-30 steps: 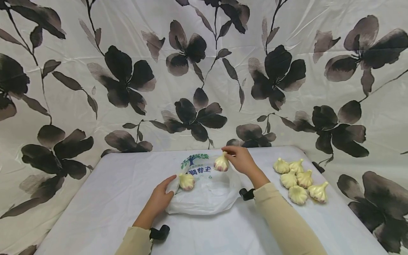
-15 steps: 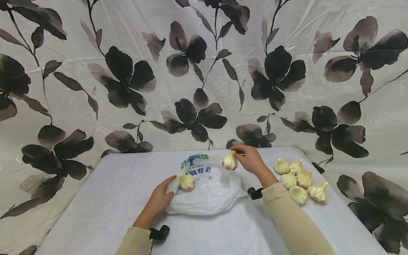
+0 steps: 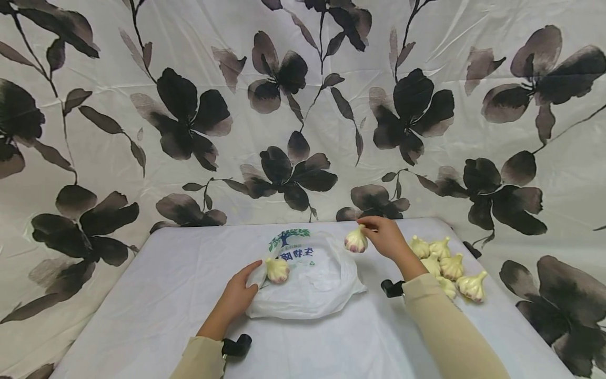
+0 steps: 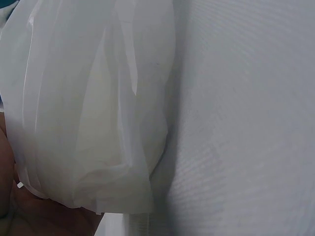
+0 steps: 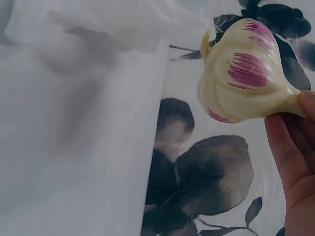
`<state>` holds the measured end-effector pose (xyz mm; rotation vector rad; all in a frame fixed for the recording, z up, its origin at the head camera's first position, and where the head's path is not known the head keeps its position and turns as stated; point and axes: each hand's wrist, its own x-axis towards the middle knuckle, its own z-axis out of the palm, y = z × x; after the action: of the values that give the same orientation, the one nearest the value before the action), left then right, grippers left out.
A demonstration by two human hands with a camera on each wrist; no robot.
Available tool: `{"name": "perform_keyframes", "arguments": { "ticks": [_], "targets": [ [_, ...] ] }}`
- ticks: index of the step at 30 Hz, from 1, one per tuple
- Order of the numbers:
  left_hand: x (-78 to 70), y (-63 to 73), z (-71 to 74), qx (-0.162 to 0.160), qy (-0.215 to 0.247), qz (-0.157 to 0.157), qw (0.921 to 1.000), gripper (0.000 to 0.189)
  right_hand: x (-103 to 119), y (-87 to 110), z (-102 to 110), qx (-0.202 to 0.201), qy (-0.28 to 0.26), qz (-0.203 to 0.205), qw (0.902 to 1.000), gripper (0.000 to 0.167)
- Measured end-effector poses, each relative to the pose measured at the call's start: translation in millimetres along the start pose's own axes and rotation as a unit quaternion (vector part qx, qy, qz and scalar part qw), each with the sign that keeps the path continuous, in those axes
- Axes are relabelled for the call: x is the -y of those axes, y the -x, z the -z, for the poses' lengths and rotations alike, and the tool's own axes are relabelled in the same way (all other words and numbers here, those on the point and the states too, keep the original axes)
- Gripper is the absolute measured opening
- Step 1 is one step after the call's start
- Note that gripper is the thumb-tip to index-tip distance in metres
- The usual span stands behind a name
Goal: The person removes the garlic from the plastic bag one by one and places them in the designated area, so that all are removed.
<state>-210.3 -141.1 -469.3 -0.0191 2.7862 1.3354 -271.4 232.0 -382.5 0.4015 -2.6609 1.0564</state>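
Observation:
My right hand [image 3: 385, 238] pinches a garlic bulb [image 3: 356, 240] by its stem, off the table at the right side of a white plastic bag [image 3: 307, 305]. Close up in the right wrist view, the garlic bulb [image 5: 246, 73] is cream with purple streaks and has small roots at its base. The left hand [image 3: 236, 295] grips the left edge of the bag between thumb and fingers. Another garlic bulb [image 3: 277, 270] lies in the bag's open mouth, right by the left fingertips. White plastic [image 4: 88, 123] fills much of the left wrist view and hides part of that hand.
Several garlic bulbs [image 3: 471, 287] sit in a group at the right of the white-covered table [image 3: 156, 295], some hidden behind the right forearm. A floral cloth [image 3: 293, 121] hangs behind the table's far edge.
The right hand has moved to the right with its garlic bulb, from over the bag to the bag's right side. The left hand and the other bulb have stayed in place.

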Motion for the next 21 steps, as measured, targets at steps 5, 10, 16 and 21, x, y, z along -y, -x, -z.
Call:
{"name": "perform_keyframes", "arguments": {
  "ticks": [5,10,16,21],
  "targets": [
    [0.4,-0.5,-0.1,0.001,0.001,-0.002,1.0000,0.065,-8,3.0,6,-0.005,0.008,-0.003,0.9999,0.028],
    [0.2,-0.2,-0.3,-0.001,-0.001,-0.001,1.0000,0.065,-16,6.4,12,-0.010,0.019,-0.012,0.9997,0.029],
    [0.8,-0.6,-1.0,-0.001,-0.004,0.007,1.0000,0.065,-27,10.7,16,-0.011,0.030,-0.020,0.9993,0.029],
    [2.9,-1.1,-1.1,-0.002,-0.007,0.001,1.0000,0.065,-38,13.4,18,-0.018,0.031,-0.021,0.9991,0.028]
  ]
}}
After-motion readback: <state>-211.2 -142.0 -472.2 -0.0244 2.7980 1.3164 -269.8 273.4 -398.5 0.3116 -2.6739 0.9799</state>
